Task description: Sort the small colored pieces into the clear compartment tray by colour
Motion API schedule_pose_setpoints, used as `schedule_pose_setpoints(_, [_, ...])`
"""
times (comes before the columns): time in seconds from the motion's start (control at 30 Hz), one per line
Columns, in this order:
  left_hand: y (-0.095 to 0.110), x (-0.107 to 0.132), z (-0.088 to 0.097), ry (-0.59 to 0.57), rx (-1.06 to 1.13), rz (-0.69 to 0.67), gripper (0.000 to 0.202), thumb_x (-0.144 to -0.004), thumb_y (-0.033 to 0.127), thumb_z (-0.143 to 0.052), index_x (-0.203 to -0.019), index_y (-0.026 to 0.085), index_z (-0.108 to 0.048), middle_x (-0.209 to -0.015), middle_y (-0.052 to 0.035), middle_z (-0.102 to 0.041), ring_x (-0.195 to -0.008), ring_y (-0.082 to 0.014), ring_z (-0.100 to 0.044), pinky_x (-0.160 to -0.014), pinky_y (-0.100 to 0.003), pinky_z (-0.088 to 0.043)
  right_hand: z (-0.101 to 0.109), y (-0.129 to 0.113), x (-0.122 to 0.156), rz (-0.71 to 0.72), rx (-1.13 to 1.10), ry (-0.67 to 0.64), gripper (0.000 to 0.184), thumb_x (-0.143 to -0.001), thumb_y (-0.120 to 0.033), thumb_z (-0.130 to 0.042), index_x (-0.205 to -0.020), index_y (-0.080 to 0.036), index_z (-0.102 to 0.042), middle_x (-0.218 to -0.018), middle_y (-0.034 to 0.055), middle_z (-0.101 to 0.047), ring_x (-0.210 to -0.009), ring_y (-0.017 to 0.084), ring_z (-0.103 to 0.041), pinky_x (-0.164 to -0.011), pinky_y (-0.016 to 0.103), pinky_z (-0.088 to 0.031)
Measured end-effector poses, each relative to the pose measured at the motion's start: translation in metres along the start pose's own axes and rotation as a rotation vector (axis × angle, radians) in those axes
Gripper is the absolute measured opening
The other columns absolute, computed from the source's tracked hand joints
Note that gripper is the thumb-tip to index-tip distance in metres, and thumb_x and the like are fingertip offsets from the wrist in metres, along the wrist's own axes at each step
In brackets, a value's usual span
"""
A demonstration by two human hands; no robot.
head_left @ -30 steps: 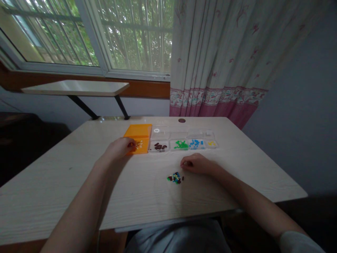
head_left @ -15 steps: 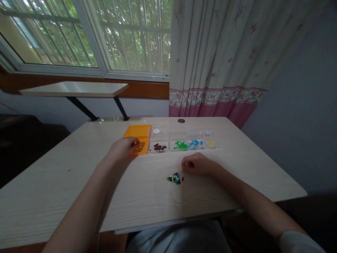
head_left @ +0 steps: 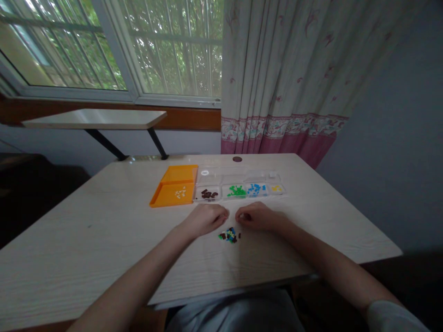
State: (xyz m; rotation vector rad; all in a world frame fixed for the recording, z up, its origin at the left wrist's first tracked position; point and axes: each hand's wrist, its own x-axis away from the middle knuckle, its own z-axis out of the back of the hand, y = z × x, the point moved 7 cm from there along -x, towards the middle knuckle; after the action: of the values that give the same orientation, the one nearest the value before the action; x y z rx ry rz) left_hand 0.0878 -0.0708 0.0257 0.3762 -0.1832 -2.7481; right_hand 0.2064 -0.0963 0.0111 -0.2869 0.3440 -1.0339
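Observation:
My left hand is closed in a pinch just above and left of a small pile of mixed pieces. Facing it, my right hand is also pinched closed, with a narrow gap between the two. Whatever either set of fingertips holds is too small to make out. The pile mixes brown, blue, green and pale bits, and one brown piece lies at its right edge. Behind the hands is an orange tray holding small white pieces.
Clear lidded boxes right of the orange tray hold brown pieces, green pieces, blue pieces and yellow pieces. A raised shelf stands at the table's back left. A curtain hangs behind the table.
My left hand has left the orange tray and moved right, beside my right hand above the pile. The white pieces in the tray now show. My right hand has barely moved.

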Motion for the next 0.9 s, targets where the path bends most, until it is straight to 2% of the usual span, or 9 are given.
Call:
schedule_pose_setpoints(0.2, [-0.001, 0.0, 0.006, 0.117, -0.027, 0.051, 0.019, -0.082, 0.035, -0.049, -0.086, 0.02, -0.061, -0.072, -0.0017, -0.065, -0.061, -0.0126, -0.059, -0.054, -0.022, -0.037, 0.001, 0.006, -0.008, -0.092, -0.245, 0.157, 0.022, -0.081, -0.03, -0.05, -0.081, -0.015, -0.066, -0.054, -0.0025, -0.053, -0.049, 0.007, -0.043, -0.05, 0.017, -0.032])
schedule_pose_setpoints(0.3, [0.001, -0.001, 0.008, 0.169, -0.081, 0.067, 0.021, -0.081, 0.038, -0.051, -0.085, 0.019, -0.06, -0.069, -0.0018, -0.063, -0.061, -0.0134, -0.058, -0.053, -0.022, -0.037, -0.004, 0.011, -0.01, -0.156, -0.381, 0.166, 0.025, -0.081, -0.032, -0.05, -0.079, -0.013, -0.066, -0.053, -0.0031, -0.05, -0.049, 0.007, -0.04, -0.048, 0.017, -0.03])
schedule_pose_setpoints(0.43, [0.004, 0.0, 0.01, 0.248, -0.092, 0.041, 0.022, -0.085, 0.035, -0.046, -0.083, 0.018, -0.06, -0.069, -0.0022, -0.061, -0.061, -0.0122, -0.057, -0.055, -0.022, -0.038, -0.009, 0.014, -0.012, -0.219, -0.524, 0.137, 0.026, -0.08, -0.033, -0.051, -0.079, -0.012, -0.066, -0.056, -0.0023, -0.051, -0.051, 0.007, -0.041, -0.048, 0.017, -0.03])
schedule_pose_setpoints(0.67, [0.007, 0.002, 0.015, 0.348, -0.074, -0.01, 0.023, -0.087, 0.03, -0.042, -0.083, 0.016, -0.06, -0.069, -0.0038, -0.058, -0.062, -0.0113, -0.055, -0.055, -0.021, -0.039, -0.008, 0.016, -0.013, -0.23, -0.571, 0.162, 0.025, -0.079, -0.033, -0.052, -0.076, -0.012, -0.066, -0.06, -0.0002, -0.054, -0.057, 0.009, -0.044, -0.052, 0.019, -0.034])
schedule_pose_setpoints(0.9, [0.012, 0.002, 0.017, 0.32, -0.123, -0.057, 0.023, -0.087, 0.029, -0.041, -0.084, 0.017, -0.061, -0.071, -0.0039, -0.058, -0.063, -0.0111, -0.056, -0.054, -0.021, -0.041, -0.006, 0.009, -0.011, -0.176, -0.538, 0.169, 0.028, -0.081, -0.035, -0.05, -0.075, -0.013, -0.065, -0.055, -0.0025, -0.05, -0.051, 0.007, -0.04, -0.048, 0.018, -0.03])
